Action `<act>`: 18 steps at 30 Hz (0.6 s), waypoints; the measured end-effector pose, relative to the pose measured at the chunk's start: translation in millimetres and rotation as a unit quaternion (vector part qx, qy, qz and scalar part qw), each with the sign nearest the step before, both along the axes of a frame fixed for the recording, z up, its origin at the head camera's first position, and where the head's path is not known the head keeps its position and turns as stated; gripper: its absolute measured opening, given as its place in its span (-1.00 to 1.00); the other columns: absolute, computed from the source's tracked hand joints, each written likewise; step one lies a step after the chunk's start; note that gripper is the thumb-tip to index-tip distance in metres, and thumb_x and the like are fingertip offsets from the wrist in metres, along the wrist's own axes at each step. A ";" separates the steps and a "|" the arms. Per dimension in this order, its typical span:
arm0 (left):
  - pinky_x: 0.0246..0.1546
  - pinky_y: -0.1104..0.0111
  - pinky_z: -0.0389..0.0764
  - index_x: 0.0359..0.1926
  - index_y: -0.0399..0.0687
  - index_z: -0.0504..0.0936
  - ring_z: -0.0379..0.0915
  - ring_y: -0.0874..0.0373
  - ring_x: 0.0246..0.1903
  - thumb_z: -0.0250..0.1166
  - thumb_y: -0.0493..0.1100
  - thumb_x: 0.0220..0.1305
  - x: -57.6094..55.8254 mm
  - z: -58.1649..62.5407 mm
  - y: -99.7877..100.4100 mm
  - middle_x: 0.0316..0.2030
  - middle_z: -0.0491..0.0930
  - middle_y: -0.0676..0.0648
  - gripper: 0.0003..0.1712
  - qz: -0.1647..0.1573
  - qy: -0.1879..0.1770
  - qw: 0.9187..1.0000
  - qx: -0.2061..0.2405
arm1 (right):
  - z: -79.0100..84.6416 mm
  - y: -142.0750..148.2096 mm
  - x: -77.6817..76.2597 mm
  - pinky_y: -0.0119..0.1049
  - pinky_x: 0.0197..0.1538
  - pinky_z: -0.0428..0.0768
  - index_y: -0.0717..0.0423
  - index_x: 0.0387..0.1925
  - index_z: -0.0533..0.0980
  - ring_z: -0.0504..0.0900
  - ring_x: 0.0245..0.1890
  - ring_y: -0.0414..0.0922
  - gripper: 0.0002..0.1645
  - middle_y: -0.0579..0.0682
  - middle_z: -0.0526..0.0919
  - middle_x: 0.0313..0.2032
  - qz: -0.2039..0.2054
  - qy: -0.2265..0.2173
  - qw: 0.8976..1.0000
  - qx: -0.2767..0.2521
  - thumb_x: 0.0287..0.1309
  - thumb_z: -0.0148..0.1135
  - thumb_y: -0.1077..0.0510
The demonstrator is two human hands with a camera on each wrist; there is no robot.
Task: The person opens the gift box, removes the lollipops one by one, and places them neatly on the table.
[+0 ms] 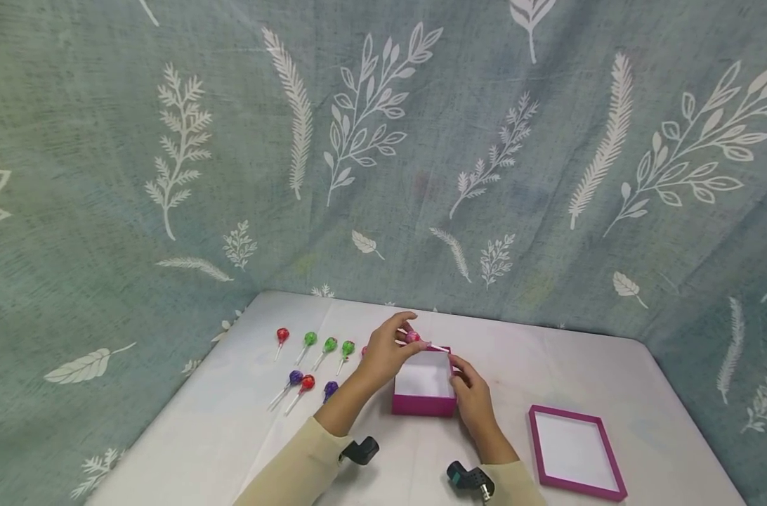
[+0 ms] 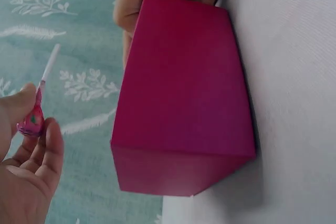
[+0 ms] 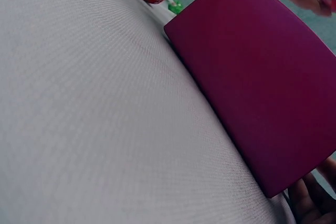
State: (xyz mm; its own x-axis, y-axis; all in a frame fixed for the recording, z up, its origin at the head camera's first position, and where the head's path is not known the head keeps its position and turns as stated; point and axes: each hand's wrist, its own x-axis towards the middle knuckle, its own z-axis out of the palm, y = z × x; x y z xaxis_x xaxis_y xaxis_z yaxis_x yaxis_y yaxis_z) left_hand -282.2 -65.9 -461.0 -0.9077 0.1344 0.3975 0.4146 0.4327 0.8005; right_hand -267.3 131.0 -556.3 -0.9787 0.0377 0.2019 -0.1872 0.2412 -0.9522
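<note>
My left hand [image 1: 383, 353] pinches a pink-wrapped lollipop [image 2: 32, 121] between thumb and fingers, above the back of an open magenta box [image 1: 424, 405]. The lollipop's white stick points right, toward my other hand. The box has a white inside, and its visible floor is bare. My right hand [image 1: 475, 400] holds the box's right side, fingertips at the rim near the stick's end. In the left wrist view, the box's outer wall hides part of the right hand.
Left of the box lie several lollipops: red [image 1: 307, 382], green [image 1: 329, 344] and purple [image 1: 296, 378]. A pink one [image 1: 366, 351] is partly hidden behind the left hand. The magenta-rimmed lid [image 1: 576, 450] lies inside-up at right on the white-covered table [image 1: 232, 393]. Patterned cloth [image 1: 421, 176] hangs behind.
</note>
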 end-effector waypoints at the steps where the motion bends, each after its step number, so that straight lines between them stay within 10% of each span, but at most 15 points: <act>1: -0.32 0.39 0.61 0.18 0.02 0.49 0.56 0.20 -0.23 0.47 -0.09 0.13 1.0 0.6 -2.2 -0.19 0.53 0.06 -0.40 0.002 -0.003 1.000 0.008 | 0.1 0.0 0.1 0.08 0.17 0.42 -0.06 0.24 0.48 0.49 0.14 0.02 -0.47 -0.02 0.50 0.20 0.001 0.000 1.000 0.000 0.24 0.03 0.22; 18: -0.19 0.35 0.60 -0.04 -0.04 0.66 0.56 0.16 -0.20 0.46 -0.18 0.14 15.9 1.6 -50.4 -0.19 0.60 0.06 -0.66 0.040 0.004 0.999 0.016 | 1.9 0.1 1.1 0.03 0.19 0.41 -0.12 0.26 0.47 0.46 0.15 -0.02 -0.48 -0.05 0.47 0.23 0.006 -0.013 1.000 0.001 0.28 0.00 0.19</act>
